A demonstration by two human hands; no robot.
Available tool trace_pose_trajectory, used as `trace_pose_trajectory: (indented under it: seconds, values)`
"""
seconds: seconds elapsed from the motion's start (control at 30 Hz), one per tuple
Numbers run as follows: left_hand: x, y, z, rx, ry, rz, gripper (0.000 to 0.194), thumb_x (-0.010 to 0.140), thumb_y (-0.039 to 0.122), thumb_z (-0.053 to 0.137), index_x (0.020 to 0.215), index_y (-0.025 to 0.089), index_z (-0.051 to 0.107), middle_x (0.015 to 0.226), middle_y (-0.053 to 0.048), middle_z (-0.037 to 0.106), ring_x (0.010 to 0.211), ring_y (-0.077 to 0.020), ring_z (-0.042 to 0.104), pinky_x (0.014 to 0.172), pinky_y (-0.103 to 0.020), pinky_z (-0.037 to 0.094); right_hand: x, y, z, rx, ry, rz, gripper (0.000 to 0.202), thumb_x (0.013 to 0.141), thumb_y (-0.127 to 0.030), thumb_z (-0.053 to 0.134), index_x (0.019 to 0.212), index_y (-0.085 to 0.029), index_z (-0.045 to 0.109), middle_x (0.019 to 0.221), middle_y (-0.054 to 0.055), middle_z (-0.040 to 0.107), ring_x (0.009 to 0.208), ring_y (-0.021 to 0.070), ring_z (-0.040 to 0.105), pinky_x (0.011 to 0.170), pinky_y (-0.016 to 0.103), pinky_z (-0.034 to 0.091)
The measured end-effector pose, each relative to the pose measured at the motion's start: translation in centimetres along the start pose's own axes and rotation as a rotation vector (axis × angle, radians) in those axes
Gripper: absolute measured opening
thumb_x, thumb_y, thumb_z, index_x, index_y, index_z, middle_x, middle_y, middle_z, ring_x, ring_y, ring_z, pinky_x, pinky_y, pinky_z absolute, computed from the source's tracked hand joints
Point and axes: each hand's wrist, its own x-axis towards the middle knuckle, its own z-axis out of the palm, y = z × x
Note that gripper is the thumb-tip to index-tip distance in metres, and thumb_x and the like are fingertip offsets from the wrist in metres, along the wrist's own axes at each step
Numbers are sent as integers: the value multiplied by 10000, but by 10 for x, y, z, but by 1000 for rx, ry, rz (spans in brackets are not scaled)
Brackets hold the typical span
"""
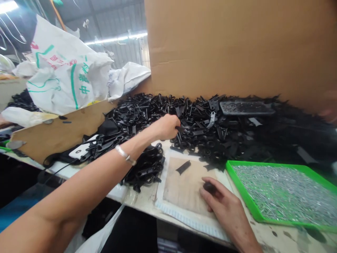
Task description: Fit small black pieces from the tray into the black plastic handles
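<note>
My left hand (169, 127), with a metal bangle (125, 155) on its wrist, reaches over the work surface to a heap of black plastic parts (147, 109). Its fingers are pinched together at the heap's near edge; against the black parts I cannot make out what is between them. Low over a tan work mat (181, 191), my right hand (225, 203) grips a small dark rounded part (210, 188) between thumb and fingers. One flat black piece (183, 167) with a notched end lies on the mat.
Right of the mat stands a green tray (254, 207) full of small metal pins. A dark shallow tray (247, 108) rests on the heap. Joined black parts (149, 167) pile up left of the mat. Behind rise a cardboard sheet (237, 45) and a white sack (65, 70).
</note>
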Motion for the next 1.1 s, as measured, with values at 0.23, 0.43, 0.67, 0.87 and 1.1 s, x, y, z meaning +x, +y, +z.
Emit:
trace_pose_trajectory:
  seconds: [0.23,0.43,0.67,0.87,1.1]
  values:
    - [-100,48,89,-1305,-196,-121,415,771,101,564,1182,126,617,1186,-132,651,1015,-230,660,580,-198,485,-9,-22,-1,115,92,-211,431,814,-424,635,1200,-249,553,1219,82,626,994,197,627,839,327,518]
    - [-113,62,112,-1791,-100,-311,508,648,65,654,1151,144,661,1219,-125,635,1067,-242,602,494,-169,401,-12,-45,5,-30,203,-402,262,792,-340,678,1043,-272,706,1165,49,587,884,155,609,745,285,540]
    - [-120,62,112,-1801,-22,-255,522,683,34,612,1186,166,654,1183,-91,658,909,-165,601,521,-168,419,-8,-50,19,-246,252,-505,325,838,-337,634,1146,-250,689,1010,51,619,823,167,622,741,310,540]
    - [-126,66,120,-1656,101,-176,570,760,24,538,1295,216,574,1172,-51,669,989,-175,617,697,-206,477,-5,-53,21,-323,187,-499,335,853,-352,609,1148,-213,687,1014,62,634,860,184,617,761,323,528]
    - [-136,65,112,-1293,203,-52,566,837,50,478,1352,282,517,1135,-6,674,1040,-178,615,976,-304,452,-2,-57,20,-207,193,-329,410,725,-482,690,1070,-264,724,994,40,658,717,162,595,637,285,518]
